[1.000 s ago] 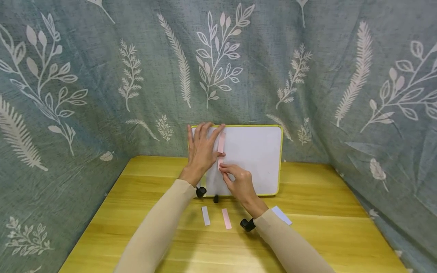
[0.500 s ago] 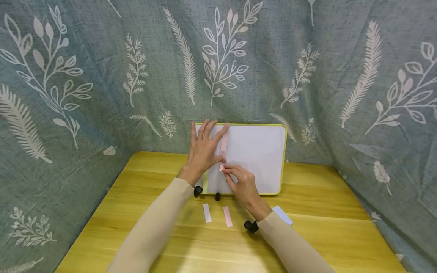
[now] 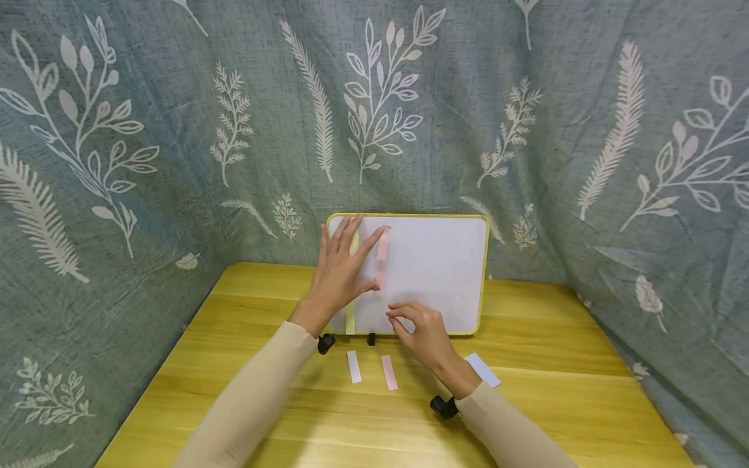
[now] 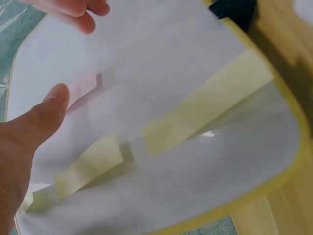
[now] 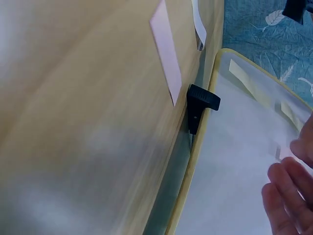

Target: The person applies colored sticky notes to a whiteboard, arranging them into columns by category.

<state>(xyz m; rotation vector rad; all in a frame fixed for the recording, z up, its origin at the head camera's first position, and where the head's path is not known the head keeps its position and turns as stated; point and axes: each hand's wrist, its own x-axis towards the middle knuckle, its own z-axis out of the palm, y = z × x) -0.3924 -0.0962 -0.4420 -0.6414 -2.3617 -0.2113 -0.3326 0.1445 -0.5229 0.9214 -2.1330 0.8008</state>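
A whiteboard [image 3: 439, 266] with a yellow rim stands upright at the back of the table. My left hand [image 3: 336, 276] is spread over its left part, fingers apart. The thumb [image 4: 58, 95] lies at a pink paper strip [image 4: 84, 88] on the board, just below an upper pink strip [image 3: 383, 244]. Yellow strips [image 4: 210, 103] run down the board's left side, their ends partly lifted. In the head view, my right hand [image 3: 430, 335] hovers low before the board, thumb and forefinger close together. The right wrist view shows its fingers [image 5: 281, 178] loosely bent, holding nothing.
On the table [image 3: 234, 390] in front of the board lie a white strip [image 3: 354, 367] and a pink strip [image 3: 389, 372]. A pale sheet [image 3: 482, 369] lies to the right, partly behind the right forearm. A black foot [image 5: 198, 105] sits at the board's lower edge.
My right hand has let go of the lower pink strip and moved down and right. The left hand has shifted slightly down and left, uncovering more of the yellow and pink strips.
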